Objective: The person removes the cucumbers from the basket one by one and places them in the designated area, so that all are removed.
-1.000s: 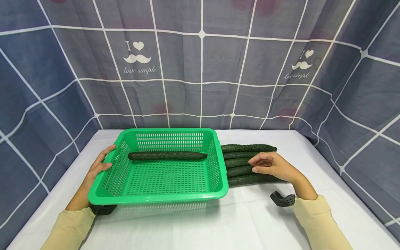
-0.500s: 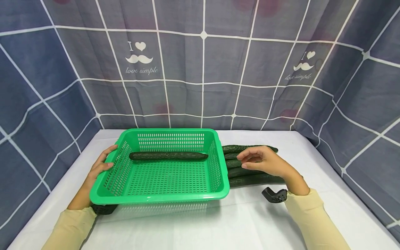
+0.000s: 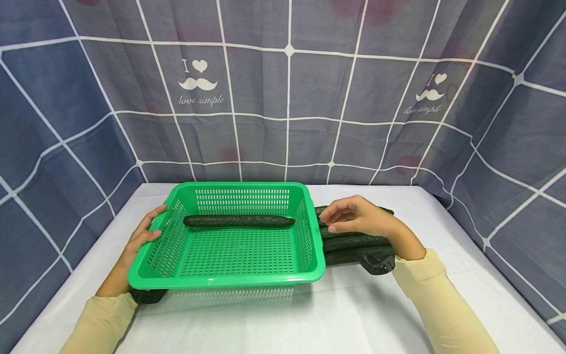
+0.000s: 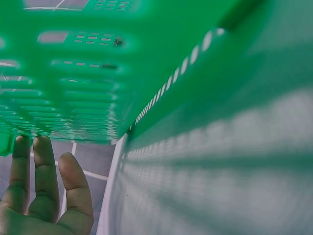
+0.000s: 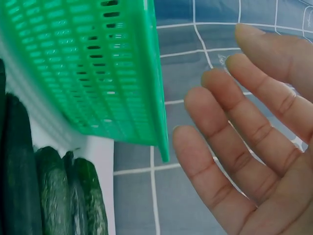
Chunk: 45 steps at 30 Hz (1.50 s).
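Observation:
A green plastic basket (image 3: 208, 282) with slotted walls stands on the white-covered table. One dark green cucumber (image 3: 239, 221) lies across the back part of its floor. My left hand (image 3: 139, 241) rests at the basket's left rim, thumb and index finger touching it. In the left wrist view, three extended fingers (image 4: 44, 166) reach up to the slotted side. My right hand (image 3: 353, 215) hovers over several cucumbers (image 3: 358, 242) laid side by side right of the basket, partly covering them. Its fingers are loosely bent, holding nothing, with the fingertips near the basket's right rim.
A grey curtain (image 3: 265, 140) with white grid lines rises behind the table and along both sides. White cloth (image 3: 247, 324) covers the table. A black wrist device (image 3: 378, 264) hangs below my right wrist, and another (image 3: 148, 296) sits under the left.
My right hand has moved left and slightly away from me, from above the cucumbers' middle toward the basket's right rim. My left hand, the basket and the cucumber in it stay put.

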{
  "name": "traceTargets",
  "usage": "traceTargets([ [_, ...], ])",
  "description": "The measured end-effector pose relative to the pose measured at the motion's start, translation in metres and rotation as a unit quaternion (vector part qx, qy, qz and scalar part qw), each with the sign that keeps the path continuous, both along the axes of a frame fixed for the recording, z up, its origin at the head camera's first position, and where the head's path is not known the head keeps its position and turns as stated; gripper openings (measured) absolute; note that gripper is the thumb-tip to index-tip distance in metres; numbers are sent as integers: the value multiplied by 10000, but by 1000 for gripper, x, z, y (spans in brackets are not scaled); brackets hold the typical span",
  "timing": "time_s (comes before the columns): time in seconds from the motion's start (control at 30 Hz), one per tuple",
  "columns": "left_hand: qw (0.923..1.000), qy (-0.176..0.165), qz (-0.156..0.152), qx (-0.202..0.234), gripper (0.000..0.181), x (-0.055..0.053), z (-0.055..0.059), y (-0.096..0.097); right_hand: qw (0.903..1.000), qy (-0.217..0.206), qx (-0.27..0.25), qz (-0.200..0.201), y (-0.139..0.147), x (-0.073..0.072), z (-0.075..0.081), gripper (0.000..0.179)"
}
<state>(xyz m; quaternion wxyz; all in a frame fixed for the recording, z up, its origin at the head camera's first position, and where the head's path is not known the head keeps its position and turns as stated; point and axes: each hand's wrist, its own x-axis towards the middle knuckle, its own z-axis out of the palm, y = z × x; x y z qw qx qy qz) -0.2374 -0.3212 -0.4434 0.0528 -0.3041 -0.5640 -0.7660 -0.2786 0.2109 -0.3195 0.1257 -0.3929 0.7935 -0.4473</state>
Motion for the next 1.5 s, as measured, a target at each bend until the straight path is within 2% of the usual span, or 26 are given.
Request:
traceTargets([
  [0.2, 10000, 28, 75, -21, 71, 1, 0, 0, 9985, -458, -57, 279, -13, -9, 7, 29],
  [0.4, 9999, -10, 118, -33, 71, 1, 0, 1, 9948, -866, 187, 503, -26, -22, 9, 34],
  [0.57, 9998, -30, 194, -45, 71, 2, 0, 1, 9914, -1132, 432, 490, -42, -31, 14, 35],
  [0.93, 9991, -24, 379, -182, 70, 4, 0, 2, 9897, -1184, 705, 376, -74, -54, 16, 34],
  [1.17, 9997, 32, 230, -85, 70, 4, 2, 1, 9857, -1509, 716, 210, -96, -65, 17, 38],
  [1.5, 9998, -50, 193, 5, 69, 5, 4, 3, 9868, -1349, 899, 40, -130, -72, 4, 33],
])
